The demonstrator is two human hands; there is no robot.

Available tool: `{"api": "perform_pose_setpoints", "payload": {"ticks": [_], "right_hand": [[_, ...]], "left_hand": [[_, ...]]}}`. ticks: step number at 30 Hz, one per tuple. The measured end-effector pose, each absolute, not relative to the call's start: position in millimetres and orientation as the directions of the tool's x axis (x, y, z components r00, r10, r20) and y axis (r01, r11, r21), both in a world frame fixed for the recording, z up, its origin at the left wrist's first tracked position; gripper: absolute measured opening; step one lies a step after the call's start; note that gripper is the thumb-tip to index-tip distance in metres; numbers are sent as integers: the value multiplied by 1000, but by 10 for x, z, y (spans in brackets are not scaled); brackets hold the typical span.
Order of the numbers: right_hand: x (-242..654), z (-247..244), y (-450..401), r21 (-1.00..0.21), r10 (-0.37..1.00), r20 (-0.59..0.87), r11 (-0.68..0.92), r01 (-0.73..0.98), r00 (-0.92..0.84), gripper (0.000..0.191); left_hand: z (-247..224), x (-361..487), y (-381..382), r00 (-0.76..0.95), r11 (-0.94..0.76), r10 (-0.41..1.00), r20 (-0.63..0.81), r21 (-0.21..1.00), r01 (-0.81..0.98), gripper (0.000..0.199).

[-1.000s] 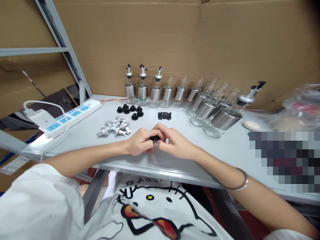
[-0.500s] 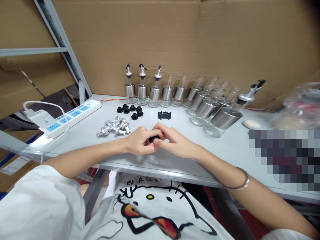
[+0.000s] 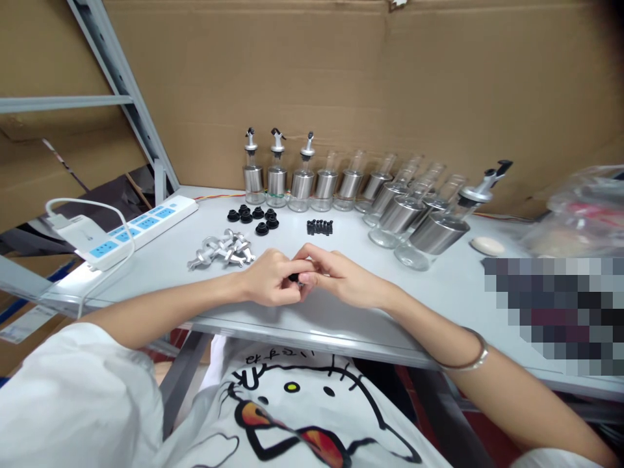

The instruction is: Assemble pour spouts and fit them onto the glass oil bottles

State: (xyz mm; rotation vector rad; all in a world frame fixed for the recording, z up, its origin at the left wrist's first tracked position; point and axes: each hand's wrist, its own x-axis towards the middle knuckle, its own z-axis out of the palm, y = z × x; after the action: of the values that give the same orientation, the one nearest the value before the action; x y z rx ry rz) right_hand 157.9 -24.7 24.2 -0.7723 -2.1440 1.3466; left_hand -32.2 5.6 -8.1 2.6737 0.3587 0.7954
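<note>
Near the table's front edge, my left hand [image 3: 273,279] and my right hand [image 3: 336,276] meet, both closed round a small black part [image 3: 293,277]. Fingers cover most of that part. Silver spout pieces [image 3: 224,249] lie in a pile just left of my left hand. Behind them sit several black stoppers [image 3: 262,228]. A row of small black pieces [image 3: 320,227] is beyond my hands. Several glass bottles with steel sleeves [image 3: 302,184] stand along the back; some carry spouts, including the front right bottle [image 3: 441,231].
A white power strip [image 3: 146,224] with a plugged-in charger [image 3: 80,233] lies at the left. On the right are a white oval object [image 3: 487,246], a clear plastic bag [image 3: 580,208] and a pixelated area. A cardboard wall [image 3: 312,71] closes off the back.
The fingers have shifted slightly round the black part, and less of it shows now. Both hands stay together in nearly the same place. The view has moved a little.
</note>
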Motion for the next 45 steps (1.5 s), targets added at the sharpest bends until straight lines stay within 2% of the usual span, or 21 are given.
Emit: {"api": "perform_pose_setpoints", "payload": {"ticks": [3, 5, 7, 10, 13, 17, 20, 23, 25, 27, 29, 30, 32, 35, 39, 45], "right_hand": [[1610, 247, -199, -941, 659, 110, 310, 135, -744, 16], [1629, 249, -171, -962, 615, 81, 253, 99, -784, 24], [1640, 253, -161, -973, 571, 40, 209, 97, -820, 29], [1647, 260, -169, -982, 549, 23, 168, 84, -836, 34], [1647, 252, -172, -992, 552, 16, 111, 54, -833, 44], [1648, 242, -153, -992, 577, -36, 78, 99, -816, 62], [1710, 308, -122, -979, 535, -48, 141, 145, -843, 66], [1870, 419, -41, -949, 490, -117, 202, 243, -864, 56], [2007, 453, 54, -876, 637, -122, 292, 384, -761, 42], [2130, 424, 166, -682, 835, -77, 355, 639, -545, 36], [2211, 343, 270, -370, 941, -15, 309, 876, -338, 42], [2233, 294, 311, -241, 958, -6, 277, 930, -287, 47], [2242, 205, 362, -112, 961, -58, 261, 959, -269, 53], [2205, 129, 378, -65, 943, -130, 299, 952, -305, 55], [2160, 110, 375, 4, 948, -130, 293, 956, -290, 57], [2178, 127, 383, -45, 941, -140, 306, 951, -309, 37]], "left_hand": [[-50, -308, 59, 798, -977, 209, 565, 162, 141, 20], [-13, -295, 45, 817, -992, 89, 570, -27, 127, 20], [16, -285, 32, 834, -980, 5, 552, -162, 114, 22], [30, -285, 49, 827, -958, -48, 560, -261, 121, 26], [34, -300, 103, 806, -931, -45, 590, -317, 180, 34], [28, -313, 143, 831, -923, 3, 556, -319, 216, 37], [-15, -295, 116, 839, -952, 24, 544, -244, 185, 36], [-73, -256, 59, 842, -971, 16, 540, -193, 142, 31], [-101, -232, 27, 859, -972, 18, 511, -192, 134, 28], [-118, -221, 12, 874, -972, 29, 486, -191, 138, 25], [-127, -222, 15, 879, -972, 48, 474, -180, 150, 23], [-132, -225, 21, 879, -972, 57, 474, -174, 156, 22], [-140, -230, 32, 876, -972, 68, 478, -168, 167, 20], [-151, -224, 36, 864, -969, 60, 499, -177, 170, 20], [-149, -206, 17, 849, -963, 40, 527, -205, 173, 24], [-158, -195, -4, 846, -962, 24, 533, -217, 165, 26]]}}
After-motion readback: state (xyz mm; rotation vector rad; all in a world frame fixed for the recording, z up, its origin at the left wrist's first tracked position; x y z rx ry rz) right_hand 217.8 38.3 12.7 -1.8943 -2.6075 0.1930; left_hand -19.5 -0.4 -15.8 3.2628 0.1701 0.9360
